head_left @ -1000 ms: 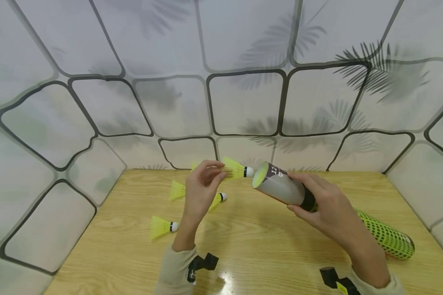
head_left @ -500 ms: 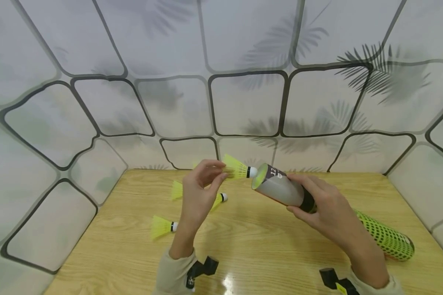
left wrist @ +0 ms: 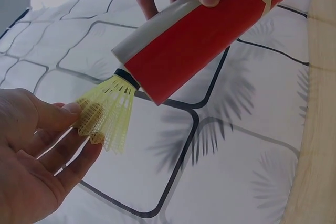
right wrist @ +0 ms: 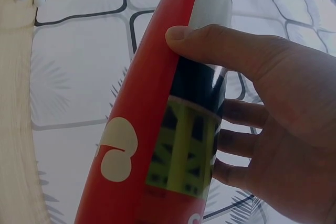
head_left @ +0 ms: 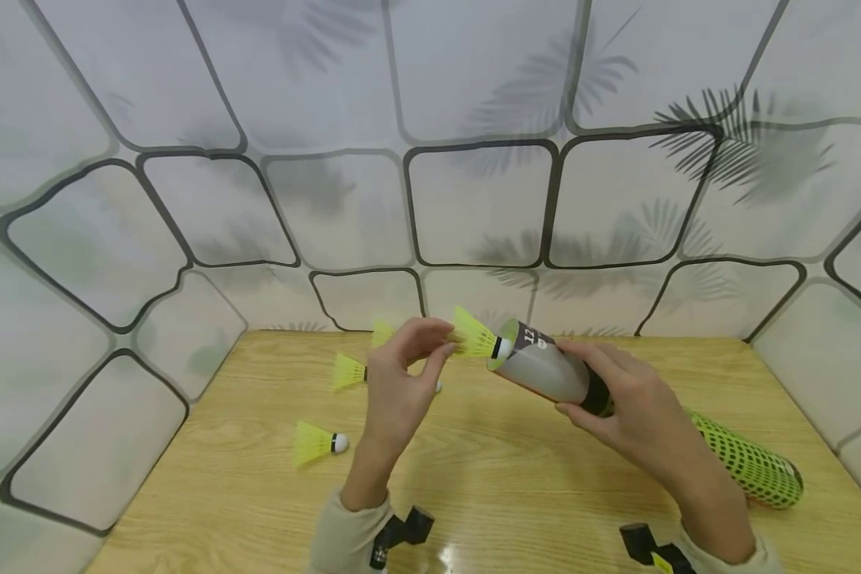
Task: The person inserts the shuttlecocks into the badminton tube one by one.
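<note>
A yellow shuttlecock [head_left: 476,336] is pinched by its skirt between the thumb and fingers of my left hand [head_left: 405,375]. Its white cork end sits in the mouth of a shuttlecock tube [head_left: 548,371], with the skirt outside. In the left wrist view the black band of the shuttlecock [left wrist: 110,109] meets the rim of the red and silver tube [left wrist: 184,40]. My right hand [head_left: 638,406] grips the tube around its middle, holding it tilted above the table with its mouth toward the left. The right wrist view shows the thumb of my right hand [right wrist: 252,72] across the red side.
Several yellow shuttlecocks lie on the wooden table [head_left: 258,510] at the left, the nearest shuttlecock [head_left: 316,443] apart from the others. A green tube with a dark grid pattern [head_left: 753,462] lies at the right, partly behind my right forearm. Patterned cloth [head_left: 481,199] rises behind the table.
My left hand has moved right with the shuttlecock, and its cork has gone from just outside the tube's mouth to inside it. The right hand and tube stay nearly still.
</note>
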Motion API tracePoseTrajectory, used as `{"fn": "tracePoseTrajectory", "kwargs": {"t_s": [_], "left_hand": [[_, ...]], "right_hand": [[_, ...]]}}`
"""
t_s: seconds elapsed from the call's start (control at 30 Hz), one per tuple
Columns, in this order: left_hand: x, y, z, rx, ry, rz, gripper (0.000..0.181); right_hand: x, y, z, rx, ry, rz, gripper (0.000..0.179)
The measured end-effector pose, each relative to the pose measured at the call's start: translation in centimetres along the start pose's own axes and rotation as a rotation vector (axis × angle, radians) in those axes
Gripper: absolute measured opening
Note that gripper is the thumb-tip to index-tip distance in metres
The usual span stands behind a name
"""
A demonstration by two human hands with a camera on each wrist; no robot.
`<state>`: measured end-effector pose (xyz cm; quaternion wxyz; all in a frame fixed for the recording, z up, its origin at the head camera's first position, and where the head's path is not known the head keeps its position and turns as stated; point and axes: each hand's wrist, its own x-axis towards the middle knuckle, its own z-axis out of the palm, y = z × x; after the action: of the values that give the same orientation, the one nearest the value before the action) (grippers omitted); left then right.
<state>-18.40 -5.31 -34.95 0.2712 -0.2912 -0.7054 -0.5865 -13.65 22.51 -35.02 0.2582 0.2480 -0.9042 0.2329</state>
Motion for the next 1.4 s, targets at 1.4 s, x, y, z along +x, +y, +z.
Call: {"fn": "tracePoseTrajectory", "kwargs": {"t_s": [1.4], "left_hand": [[-1.1, 0.2, 3.5, 0.010, -0.110, 0.024, 0.015]], "right_hand": [[0.2, 0.0, 0.6, 0.014, 0.030, -0.056, 0.078]]}}
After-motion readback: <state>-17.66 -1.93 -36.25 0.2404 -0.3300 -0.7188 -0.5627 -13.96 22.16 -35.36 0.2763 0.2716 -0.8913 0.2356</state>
